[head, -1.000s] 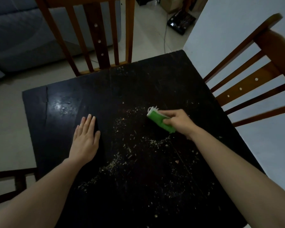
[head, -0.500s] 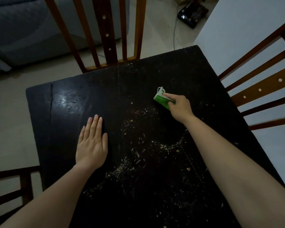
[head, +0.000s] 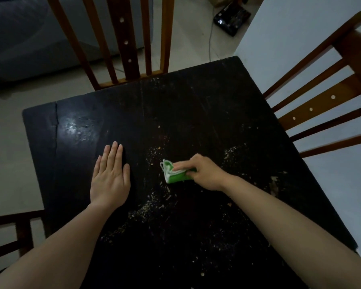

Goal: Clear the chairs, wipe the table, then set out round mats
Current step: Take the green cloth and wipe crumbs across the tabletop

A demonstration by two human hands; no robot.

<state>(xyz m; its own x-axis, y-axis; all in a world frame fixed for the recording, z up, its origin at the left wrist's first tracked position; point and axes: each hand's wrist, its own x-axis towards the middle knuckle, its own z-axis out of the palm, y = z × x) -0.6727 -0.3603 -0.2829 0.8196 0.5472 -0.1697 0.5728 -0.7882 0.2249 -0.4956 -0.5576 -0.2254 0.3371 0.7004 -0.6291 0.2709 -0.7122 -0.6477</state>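
Note:
A dark wooden table (head: 196, 105) fills the view, strewn with pale crumbs (head: 146, 207) around its middle and near side. My right hand (head: 204, 172) grips a folded green and white cloth (head: 174, 173) and presses it onto the tabletop near the centre. My left hand (head: 111, 176) lies flat on the table to the left of the cloth, fingers straight and together. No round mats are in view.
A wooden chair back (head: 121, 38) stands at the table's far edge, another chair (head: 325, 109) at the right side, and part of a third (head: 13, 232) at the lower left. A white wall (head: 290, 34) rises right of the table. A grey sofa (head: 29, 32) sits far left.
My right hand has dragged the cloth from the far middle of the table back toward me and leftward. My left hand has stayed flat in place.

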